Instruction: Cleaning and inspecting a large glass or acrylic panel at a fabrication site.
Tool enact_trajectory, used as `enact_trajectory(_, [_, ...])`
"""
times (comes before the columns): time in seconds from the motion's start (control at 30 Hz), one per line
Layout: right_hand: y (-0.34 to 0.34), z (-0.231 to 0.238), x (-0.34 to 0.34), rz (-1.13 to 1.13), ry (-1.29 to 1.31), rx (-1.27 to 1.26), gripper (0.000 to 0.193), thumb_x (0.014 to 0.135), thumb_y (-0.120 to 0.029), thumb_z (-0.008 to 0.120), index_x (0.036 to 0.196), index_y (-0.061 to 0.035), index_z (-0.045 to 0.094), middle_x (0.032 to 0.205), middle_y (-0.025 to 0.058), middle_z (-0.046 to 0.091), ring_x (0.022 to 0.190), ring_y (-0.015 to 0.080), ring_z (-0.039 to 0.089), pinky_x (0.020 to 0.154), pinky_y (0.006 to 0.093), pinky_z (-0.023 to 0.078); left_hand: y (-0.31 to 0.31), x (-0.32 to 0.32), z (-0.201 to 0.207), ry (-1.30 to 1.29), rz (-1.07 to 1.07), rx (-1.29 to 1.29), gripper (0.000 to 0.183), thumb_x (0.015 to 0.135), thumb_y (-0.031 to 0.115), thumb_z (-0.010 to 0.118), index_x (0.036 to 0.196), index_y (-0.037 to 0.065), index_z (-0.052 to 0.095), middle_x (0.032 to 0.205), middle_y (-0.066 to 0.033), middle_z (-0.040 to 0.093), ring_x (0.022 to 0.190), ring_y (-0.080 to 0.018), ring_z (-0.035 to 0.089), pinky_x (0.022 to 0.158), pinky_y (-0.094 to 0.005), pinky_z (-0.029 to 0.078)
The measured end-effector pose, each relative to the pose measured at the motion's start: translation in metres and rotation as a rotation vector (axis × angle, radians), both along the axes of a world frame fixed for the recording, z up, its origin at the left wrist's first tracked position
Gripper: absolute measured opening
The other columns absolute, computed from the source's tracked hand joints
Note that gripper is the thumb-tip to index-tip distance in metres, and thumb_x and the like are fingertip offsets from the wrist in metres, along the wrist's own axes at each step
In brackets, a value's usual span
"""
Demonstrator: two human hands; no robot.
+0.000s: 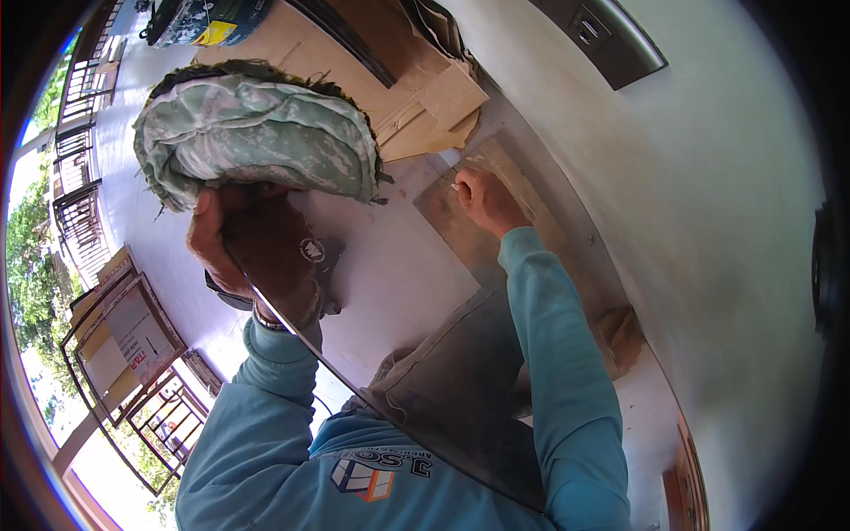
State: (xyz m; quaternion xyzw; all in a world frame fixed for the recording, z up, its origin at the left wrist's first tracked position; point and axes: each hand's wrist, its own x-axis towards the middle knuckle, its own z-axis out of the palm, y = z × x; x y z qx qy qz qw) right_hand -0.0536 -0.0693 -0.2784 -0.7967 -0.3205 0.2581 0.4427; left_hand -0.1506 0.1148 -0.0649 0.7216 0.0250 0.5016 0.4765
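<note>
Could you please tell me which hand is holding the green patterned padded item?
The left hand, gripping the padded item from below; the right hand is curled, apart from it.

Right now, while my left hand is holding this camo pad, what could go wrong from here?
The camo pad may slip: your left hand appears to grip it only near its lower edge. The ragged strands along its rim could shed or catch on something. The cardboard lies on the floor, so it might slide if you step on it.
</note>
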Motion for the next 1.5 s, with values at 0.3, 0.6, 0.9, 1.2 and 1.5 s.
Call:
enact_trajectory(0.3, [-0.049,-0.008,0.005,-0.435,0.719,0.171,0.008,0.082,-0.001,0.053,0.083,-0.0011,0.061,0.077,0.0123,0.065,0.068,0.023,0.064,0.063,0.0359,0.053,0.0,0.0,-0.003,0.06,-0.007,-0.121,0.027,0.097,0.022,0.041,0.115,0.004,0.049,0.097,-0.0197,0.059,0.084,-0.0291,0.063,0.071,-0.0396,0.057])
enact_trajectory(0.6, [-0.239,0.088,-0.015,-0.481,1.178,0.162,0.021,0.086,-0.022,0.057,0.073,-0.0065,0.054,0.071,0.004,0.057,0.057,0.0107,0.054,0.051,0.0232,0.04,0.006,0.022,-0.003,-0.048,0.073,0.097,0.028,0.08,0.007,0.064,0.104,-0.006,0.057,0.086,-0.0164,0.066,0.075,-0.0243,0.067,0.064,-0.0314,0.056])
enact_trajectory(0.9, [-0.413,0.18,-0.122,-0.585,0.992,-0.502,0.022,0.087,-0.025,0.064,0.073,-0.0086,0.059,0.06,-0.0022,0.052,0.053,0.0043,0.045,0.047,0.0234,0.034,0.019,0.025,0.011,-0.162,-0.512,-0.579,0.032,0.075,0.018,0.064,0.1,-0.001,0.055,0.086,-0.0127,0.06,0.074,-0.0234,0.06,0.071,-0.0359,0.05])
enact_trajectory(1.2, [-0.527,0.266,-0.252,-0.635,0.73,-0.708,0.011,0.076,-0.01,0.07,0.081,-0.0002,0.07,0.072,0.0034,0.065,0.068,0.0126,0.057,0.066,0.0276,0.046,0.165,0.008,-0.041,0.089,-0.167,-0.27,0.033,0.068,0.017,0.06,0.094,-0.004,0.064,0.09,-0.0165,0.065,0.084,-0.0282,0.064,0.079,-0.0393,0.052])
enact_trajectory(1.5, [-0.525,0.336,-0.302,-0.543,0.709,-0.787,0.017,0.071,-0.012,0.071,0.085,-0.0021,0.072,0.075,0.0127,0.065,0.072,0.0258,0.06,0.071,0.0355,0.047,0.279,0.017,-0.079,-0.018,-0.02,0.735,0.029,0.065,0.013,0.077,0.085,-0.004,0.065,0.07,-0.0091,0.064,0.059,-0.0198,0.062,0.055,-0.0287,0.053])
